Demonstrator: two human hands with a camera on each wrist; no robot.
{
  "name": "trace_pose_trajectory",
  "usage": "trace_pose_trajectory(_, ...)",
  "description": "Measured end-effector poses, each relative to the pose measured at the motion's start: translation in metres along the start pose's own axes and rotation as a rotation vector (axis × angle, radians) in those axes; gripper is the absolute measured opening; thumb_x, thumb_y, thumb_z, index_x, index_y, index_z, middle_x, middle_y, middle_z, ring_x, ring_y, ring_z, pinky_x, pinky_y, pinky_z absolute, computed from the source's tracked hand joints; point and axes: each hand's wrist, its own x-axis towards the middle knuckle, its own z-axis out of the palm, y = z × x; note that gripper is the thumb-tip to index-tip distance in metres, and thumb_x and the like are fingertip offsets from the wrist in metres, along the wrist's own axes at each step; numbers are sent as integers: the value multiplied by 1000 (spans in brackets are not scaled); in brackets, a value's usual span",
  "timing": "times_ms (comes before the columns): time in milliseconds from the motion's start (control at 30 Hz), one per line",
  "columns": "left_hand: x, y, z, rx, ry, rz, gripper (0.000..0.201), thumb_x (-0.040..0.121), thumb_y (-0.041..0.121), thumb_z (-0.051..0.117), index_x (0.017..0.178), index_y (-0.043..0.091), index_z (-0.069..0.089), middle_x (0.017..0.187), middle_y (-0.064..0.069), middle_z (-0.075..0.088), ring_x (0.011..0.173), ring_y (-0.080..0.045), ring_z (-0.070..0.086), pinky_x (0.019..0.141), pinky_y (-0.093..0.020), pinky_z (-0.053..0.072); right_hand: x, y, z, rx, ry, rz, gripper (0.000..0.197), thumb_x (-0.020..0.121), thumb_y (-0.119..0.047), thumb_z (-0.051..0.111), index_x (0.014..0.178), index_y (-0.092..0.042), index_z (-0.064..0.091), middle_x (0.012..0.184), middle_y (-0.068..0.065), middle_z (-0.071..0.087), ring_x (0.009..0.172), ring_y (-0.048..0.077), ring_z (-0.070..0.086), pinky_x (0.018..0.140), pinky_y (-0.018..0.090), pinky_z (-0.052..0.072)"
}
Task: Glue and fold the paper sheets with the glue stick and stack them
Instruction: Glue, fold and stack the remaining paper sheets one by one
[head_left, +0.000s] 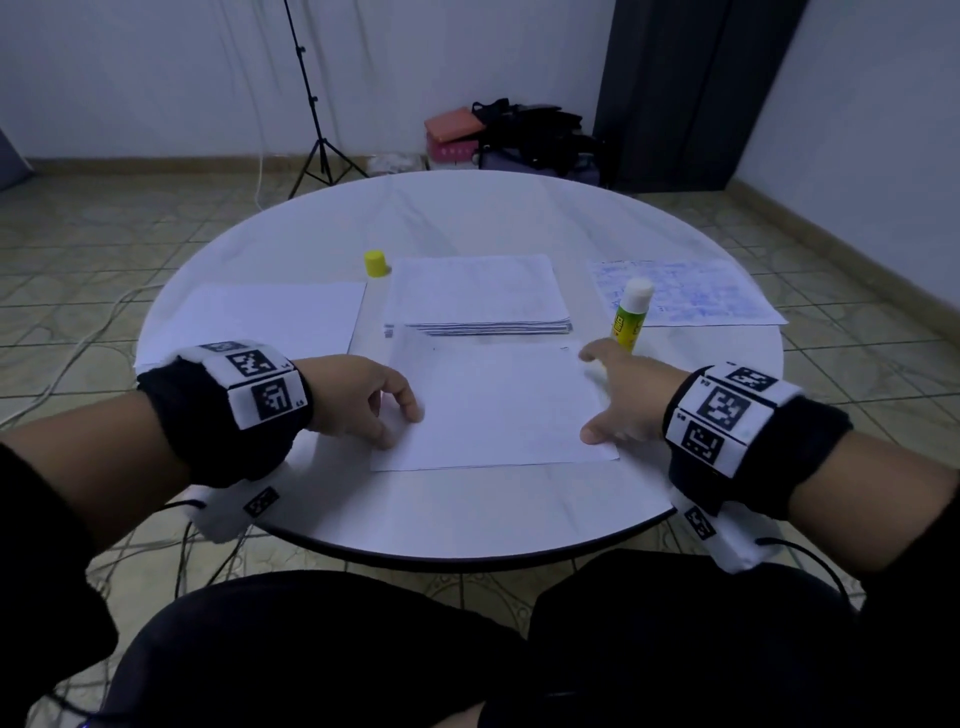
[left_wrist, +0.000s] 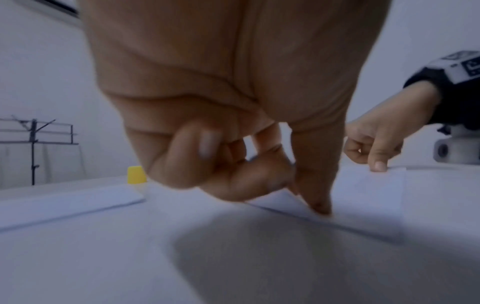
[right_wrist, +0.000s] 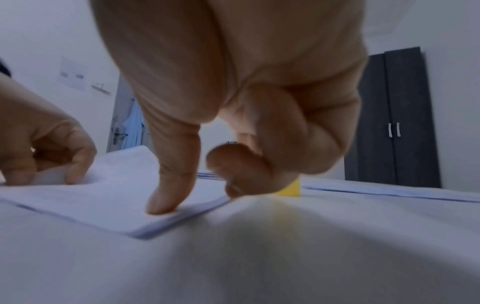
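Pinching the left edge of the folded sheet (head_left: 498, 410) with the left hand (head_left: 363, 400): thumb tip down on the paper, index curled against it, a small corner of paper lifted between the 2 in the left wrist view. Pressing the near right corner with the thumb (right_wrist: 166, 185) of the right hand (head_left: 623, 400); remaining fingers curled at the sheet's right edge, and impossible to tell whether gripping that edge or only resting by it. Holding no glue stick in either hand.

Lying flat on the table (head_left: 467, 514) directly ahead, at 6 o'clock of the work area, with the long axis running 9 to 3 and 1 hand at each short end. Showing 2 layers at the near right corner, so probably already folded and now being pressed shut.

Just beyond the far edge, at 12 o'clock: the stack of sheets (head_left: 478, 296), same long axis, near enough for a short push or lift straight forward. Equally reachable from both hands, judging by their spacing. Worth keeping both ends level in that move, to avoid shearing the glued layers.

At 1 o'clock, just past the right fingertips: the glue stick (head_left: 631, 317), upright and uncapped, easy to knock over. At 11 o'clock, the yellow cap (head_left: 375, 263). At 10 o'clock, a blank sheet (head_left: 270, 317); at 2 o'clock, a sheet with blue marks (head_left: 685, 291)
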Motion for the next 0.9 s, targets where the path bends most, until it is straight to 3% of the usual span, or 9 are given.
trace_pose_trajectory(67, -3, 1, -2, 39, -12, -12, 28, 83, 34, 70, 104, 43, 54, 72, 10, 52, 66, -8, 55, 55, -17, 37, 0, 7, -2, -20, -50, -65, 70, 83, -30, 70, 142, -26, 32, 131, 0, 49, 115, 22, 51, 85, 25, 38)
trace_pose_trajectory(100, -5, 3, -5, 71, -30, -19, 30, 82, 35, 71, 104, 45, 53, 72, 11, 50, 69, -8, 55, 56, -17, 37, 0, 10, -4, -37, -84, -86, 67, 84, -31, 69, 142, -27, 35, 128, -2, 50, 114, 19, 50, 83, 21, 36)
trace_pose_trajectory(200, -9, 19, -20, 248, -118, -56, 40, 78, 41, 73, 114, 43, 55, 76, 13, 48, 67, -4, 48, 65, -20, 39, 4, 16, -9, -22, -169, -105, 73, 82, -28, 72, 144, -30, 34, 81, -12, 45, 79, 12, 52, 59, 13, 36)
trace_pose_trajectory(267, -1, 38, -29, 389, -157, -66, 41, 78, 45, 72, 116, 34, 61, 85, 12, 52, 80, -7, 50, 75, -20, 38, 8, 18, -10, -31, -186, -110, 79, 79, -26, 76, 144, -31, 33, 73, -14, 40, 69, 9, 49, 56, 14, 37)
trace_pose_trajectory(400, 32, 96, -27, 486, -85, 56, 58, 81, 56, 64, 117, 12, 60, 109, -5, 57, 99, -17, 53, 81, -24, 38, 16, 20, -8, -43, -178, -112, 81, 74, -25, 79, 141, -31, 34, 76, -7, 46, 73, 15, 53, 60, 19, 41)
trace_pose_trajectory(467, 44, 125, -15, 401, -40, 133, 79, 78, 64, 63, 139, 17, 44, 136, -4, 49, 124, -22, 47, 99, -30, 36, 19, 21, -7, -53, -176, -115, 83, 71, -26, 81, 140, -30, 34, 80, -3, 52, 78, 18, 57, 66, 24, 44)
trace_pose_trajectory(567, 51, 149, 4, 354, -11, 226, 90, 75, 65, 64, 146, 22, 30, 143, -3, 39, 130, -27, 43, 100, -36, 36, 23, 22, -7, -78, -167, -122, 84, 70, -29, 82, 139, -29, 34, 93, 0, 55, 90, 21, 59, 74, 26, 45)
trace_pose_trajectory(733, 39, 110, -4, 401, -31, 203, 84, 75, 58, 69, 142, 21, 34, 142, 2, 37, 127, -24, 45, 84, -29, 34, 26, 26, -7, -42, -168, -114, 82, 69, -28, 82, 137, -31, 36, 82, -6, 47, 84, 19, 53, 75, 27, 44)
trace_pose_trajectory(900, 14, 38, -13, 378, -90, 50, 101, 65, 54, 80, 145, 21, 29, 150, 12, 27, 133, -15, 39, 105, -32, 36, 26, 23, -8, -29, -191, -107, 80, 70, -22, 82, 136, -29, 37, 80, -5, 48, 81, 19, 56, 74, 28, 46)
